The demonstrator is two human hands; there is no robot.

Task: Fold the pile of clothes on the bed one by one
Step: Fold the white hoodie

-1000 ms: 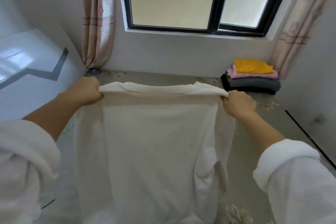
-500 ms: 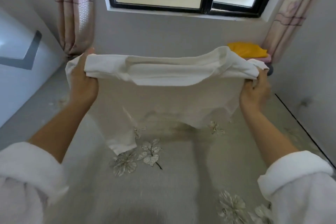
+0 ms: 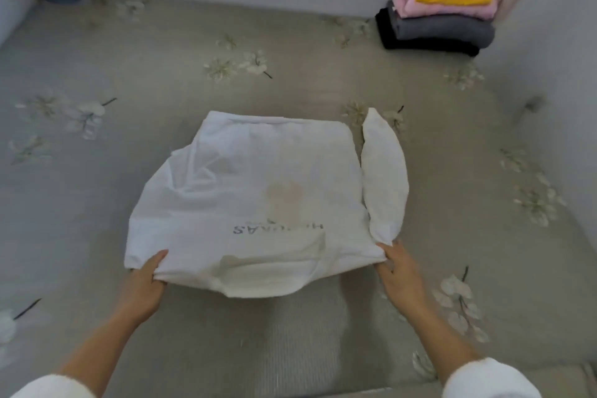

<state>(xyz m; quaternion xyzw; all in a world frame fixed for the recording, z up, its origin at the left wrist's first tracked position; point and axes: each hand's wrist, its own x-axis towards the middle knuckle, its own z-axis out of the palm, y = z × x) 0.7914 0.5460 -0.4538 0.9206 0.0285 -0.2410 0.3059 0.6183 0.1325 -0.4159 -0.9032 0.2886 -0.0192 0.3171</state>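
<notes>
White and spread flat, the T-shirt (image 3: pixel 258 184) is lying on the bed (image 3: pixel 155 74) before us, lettering up, one sleeve (image 3: pixel 384 178) jutting right. We are holding its near edge, hands well apart: our left hand (image 3: pixel 145 284) is gripping the left corner, our right hand (image 3: pixel 402 275) pinching the right. Folded clothes (image 3: pixel 439 26) are sitting stacked far right.
</notes>
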